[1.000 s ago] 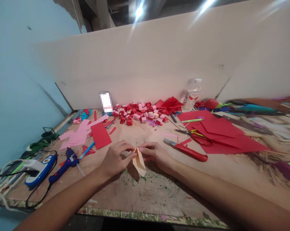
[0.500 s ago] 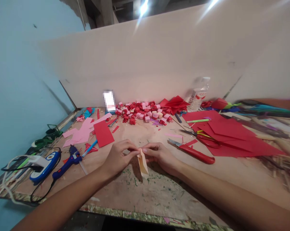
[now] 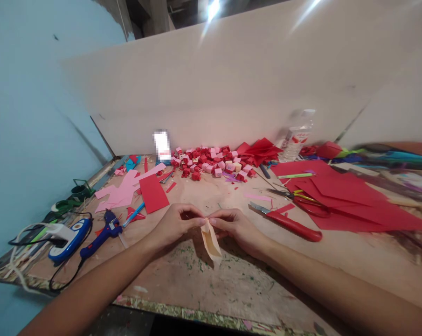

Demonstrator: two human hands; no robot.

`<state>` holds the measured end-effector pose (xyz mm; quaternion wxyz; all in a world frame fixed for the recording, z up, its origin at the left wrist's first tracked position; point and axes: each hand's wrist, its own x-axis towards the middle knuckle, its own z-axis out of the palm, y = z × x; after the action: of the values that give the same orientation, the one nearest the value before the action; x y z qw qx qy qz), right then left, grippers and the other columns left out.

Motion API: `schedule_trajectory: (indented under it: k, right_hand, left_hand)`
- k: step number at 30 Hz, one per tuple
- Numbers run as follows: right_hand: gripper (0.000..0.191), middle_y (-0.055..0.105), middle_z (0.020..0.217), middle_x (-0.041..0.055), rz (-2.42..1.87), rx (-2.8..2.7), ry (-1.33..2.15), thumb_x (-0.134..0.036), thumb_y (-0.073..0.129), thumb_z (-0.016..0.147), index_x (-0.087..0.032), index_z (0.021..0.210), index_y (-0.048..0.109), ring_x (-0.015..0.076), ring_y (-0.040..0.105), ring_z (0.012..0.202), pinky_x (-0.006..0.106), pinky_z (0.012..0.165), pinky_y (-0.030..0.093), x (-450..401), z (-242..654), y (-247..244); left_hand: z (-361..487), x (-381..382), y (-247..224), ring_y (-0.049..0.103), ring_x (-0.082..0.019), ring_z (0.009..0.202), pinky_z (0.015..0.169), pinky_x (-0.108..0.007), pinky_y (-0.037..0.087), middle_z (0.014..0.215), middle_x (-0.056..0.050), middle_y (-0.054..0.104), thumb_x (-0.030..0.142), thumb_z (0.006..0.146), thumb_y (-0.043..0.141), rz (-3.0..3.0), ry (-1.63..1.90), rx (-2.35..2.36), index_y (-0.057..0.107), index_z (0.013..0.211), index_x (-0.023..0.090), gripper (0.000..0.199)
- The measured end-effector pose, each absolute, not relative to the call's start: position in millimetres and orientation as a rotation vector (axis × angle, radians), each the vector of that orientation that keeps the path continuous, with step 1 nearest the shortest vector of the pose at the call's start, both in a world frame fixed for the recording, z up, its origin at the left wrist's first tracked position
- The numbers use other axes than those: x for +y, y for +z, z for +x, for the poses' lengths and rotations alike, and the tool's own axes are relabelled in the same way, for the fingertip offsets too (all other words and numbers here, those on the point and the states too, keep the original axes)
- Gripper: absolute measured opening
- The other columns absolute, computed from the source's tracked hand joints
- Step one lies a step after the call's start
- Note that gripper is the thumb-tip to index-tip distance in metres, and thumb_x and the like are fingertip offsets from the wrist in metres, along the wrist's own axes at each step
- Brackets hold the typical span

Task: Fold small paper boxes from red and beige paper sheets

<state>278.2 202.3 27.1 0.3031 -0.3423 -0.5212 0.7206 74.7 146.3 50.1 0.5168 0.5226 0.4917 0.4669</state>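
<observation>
A small cream-coloured folded paper piece [image 3: 211, 243], shaped like a narrow open trough, hangs between my two hands above the table. The fingertips of my left hand [image 3: 183, 223] pinch its far end from the left. From the right, the thumb and fingers of my right hand [image 3: 233, 227] pinch the same end. Its near end points down toward me, with the hollow inside showing. Beyond my hands lies a heap of small red and pink paper boxes [image 3: 211, 161]. A red paper rectangle [image 3: 152, 193] lies to the left of them.
On the left are a blue glue gun [image 3: 104, 235], a power strip [image 3: 70, 240] with cables and pink paper [image 3: 121, 193]. A red-handled utility knife [image 3: 291, 224], scissors [image 3: 301, 199] and red paper sheets [image 3: 378, 210] lie right. A plastic bottle [image 3: 299, 135] stands behind.
The folded paper has opened wider and tilts so its hollow shows more. My fingertips have come closer together at its far end. The whole view has shifted slightly.
</observation>
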Motion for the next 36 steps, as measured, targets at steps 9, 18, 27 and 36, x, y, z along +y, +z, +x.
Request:
schedule_trajectory:
  k: [9, 18, 27, 36]
  right_hand:
    - [0.040, 0.080, 0.084, 0.0114, -0.877, -1.384, 1.964, -0.045, 0.098, 0.068, -0.012, 0.087, 0.086, 0.0175, 0.071, 0.072, 0.031, 0.071, 0.055, 207.4, 281.5, 22.2]
    - [0.038, 0.080, 0.087, 0.0111, -0.903, -1.429, 1.950, -0.046, 0.096, 0.069, -0.015, 0.089, 0.088, 0.0181, 0.071, 0.077, 0.032, 0.075, 0.056, 206.3, 280.7, 23.2]
    - [0.041, 0.079, 0.085, 0.0092, -0.981, -1.569, 1.841, -0.052, 0.094, 0.068, -0.017, 0.088, 0.088, 0.0185, 0.067, 0.077, 0.033, 0.073, 0.056, 203.3, 278.7, 29.6]
    - [0.045, 0.076, 0.084, 0.0058, -1.002, -1.570, 1.838, -0.056, 0.096, 0.061, -0.018, 0.082, 0.085, 0.0167, 0.065, 0.076, 0.032, 0.073, 0.057, 201.7, 272.9, 28.2]
  left_hand:
    - [74.2, 144.7, 54.8, 0.068, -0.019, 0.080, 0.077, -0.029, 0.051, 0.085, -0.005, 0.077, 0.027, 0.080, 0.081, 1.441, 1.105, 1.242, 0.083, 0.081, 0.019, 0.009]
    - [66.2, 145.9, 49.1, 0.071, -0.017, 0.082, 0.079, -0.028, 0.052, 0.087, -0.005, 0.078, 0.025, 0.097, 0.069, 2.068, 1.100, 1.267, 0.082, 0.088, 0.020, 0.017]
    - [64.7, 144.8, 43.2, 0.070, -0.018, 0.078, 0.074, -0.029, 0.051, 0.084, -0.005, 0.076, 0.021, 0.097, 0.066, 2.377, 1.064, 1.291, 0.076, 0.087, 0.018, 0.014]
    - [63.2, 147.1, 36.3, 0.071, -0.020, 0.083, 0.077, -0.031, 0.051, 0.086, -0.005, 0.077, 0.016, 0.095, 0.066, 2.405, 0.906, 1.407, 0.078, 0.087, 0.018, 0.014]
